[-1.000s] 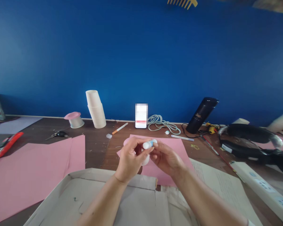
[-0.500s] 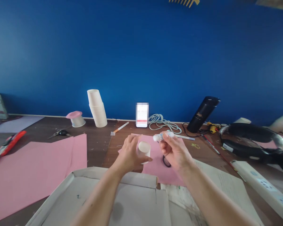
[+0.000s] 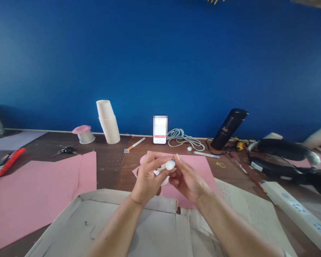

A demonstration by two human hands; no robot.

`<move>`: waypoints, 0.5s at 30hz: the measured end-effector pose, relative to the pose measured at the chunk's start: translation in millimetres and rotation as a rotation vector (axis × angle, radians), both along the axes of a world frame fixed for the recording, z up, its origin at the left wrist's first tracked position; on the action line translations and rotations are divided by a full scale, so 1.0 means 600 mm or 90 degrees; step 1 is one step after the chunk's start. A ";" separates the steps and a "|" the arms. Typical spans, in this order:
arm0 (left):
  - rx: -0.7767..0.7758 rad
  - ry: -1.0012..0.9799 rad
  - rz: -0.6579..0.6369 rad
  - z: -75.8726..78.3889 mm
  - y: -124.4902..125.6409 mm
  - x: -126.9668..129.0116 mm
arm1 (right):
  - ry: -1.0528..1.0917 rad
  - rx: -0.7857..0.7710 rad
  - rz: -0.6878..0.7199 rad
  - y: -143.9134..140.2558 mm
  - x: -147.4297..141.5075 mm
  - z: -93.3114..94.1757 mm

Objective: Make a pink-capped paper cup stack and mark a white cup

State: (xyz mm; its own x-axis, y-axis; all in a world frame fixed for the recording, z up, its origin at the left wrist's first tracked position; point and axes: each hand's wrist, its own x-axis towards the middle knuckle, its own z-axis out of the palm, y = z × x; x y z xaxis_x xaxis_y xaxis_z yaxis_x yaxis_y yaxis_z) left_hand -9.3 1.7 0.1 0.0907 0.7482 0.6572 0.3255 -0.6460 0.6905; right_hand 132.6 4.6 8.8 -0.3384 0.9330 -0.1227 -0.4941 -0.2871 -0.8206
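My left hand [image 3: 149, 178] is closed, its thumb and index finger pinching a small white tube [image 3: 170, 165] that looks like a glue stick. The tube's round white end faces me. My right hand [image 3: 188, 178] is also closed, its fingertips against the tube's right side. Fingers hide most of the tube. Just beneath it, a white paper cup [image 3: 164, 180] shows in part between the hands, over the pink sheet [image 3: 203, 167]. I cannot tell whether the left hand touches the cup.
Behind my hands stand a lit phone [image 3: 159, 139], a coiled cable [image 3: 180, 137] and stacked paper cups [image 3: 109, 128]. A pink-topped cup [image 3: 86, 137], keys [image 3: 68, 150] and a red cutter [image 3: 10, 162] lie left. Rightward are a black flask [image 3: 230, 128], headphones [image 3: 283, 167] and a power strip [image 3: 296, 210].
My right hand has brought the tube left and slightly down to my left hand. The left fingers, spread around the cup before, now pinch the tube. A small white round piece shows by the cable.
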 end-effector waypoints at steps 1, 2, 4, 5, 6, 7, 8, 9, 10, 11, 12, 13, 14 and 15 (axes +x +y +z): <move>0.028 0.005 0.025 -0.001 0.001 -0.001 | -0.034 0.028 -0.005 -0.002 -0.001 0.002; 0.062 0.018 0.055 -0.002 0.001 -0.004 | -0.075 0.064 -0.025 -0.004 -0.001 0.005; 0.135 0.061 0.116 -0.003 0.004 -0.009 | -0.160 0.138 -0.098 -0.007 0.002 0.013; 0.165 0.089 0.140 -0.003 0.006 -0.012 | -0.191 0.167 -0.134 -0.009 0.004 0.016; 0.186 0.119 0.161 -0.003 0.008 -0.015 | -0.210 0.186 -0.154 -0.010 0.006 0.019; 0.199 0.149 0.180 -0.004 0.009 -0.018 | -0.216 0.195 -0.154 -0.012 0.008 0.022; 0.206 0.173 0.199 -0.006 0.011 -0.020 | -0.214 0.199 -0.139 -0.014 0.009 0.023; 0.209 0.193 0.217 -0.008 0.012 -0.022 | -0.208 0.201 -0.115 -0.016 0.009 0.024; 0.210 0.209 0.232 -0.010 0.013 -0.022 | -0.201 0.204 -0.092 -0.018 0.008 0.024; 0.212 0.221 0.243 -0.011 0.013 -0.022 | -0.193 0.208 -0.073 -0.019 0.007 0.024; 0.215 0.230 0.251 -0.013 0.013 -0.022 | -0.184 0.211 -0.060 -0.021 0.005 0.023; 0.218 0.236 0.256 -0.014 0.013 -0.022 | -0.172 0.211 -0.051 -0.022 0.003 0.022; 0.220 0.240 0.260 -0.016 0.013 -0.021 | -0.160 0.207 -0.044 -0.023 0.001 0.021; 0.222 0.241 0.264 -0.017 0.013 -0.020 | -0.147 0.201 -0.040 -0.023 -0.001 0.021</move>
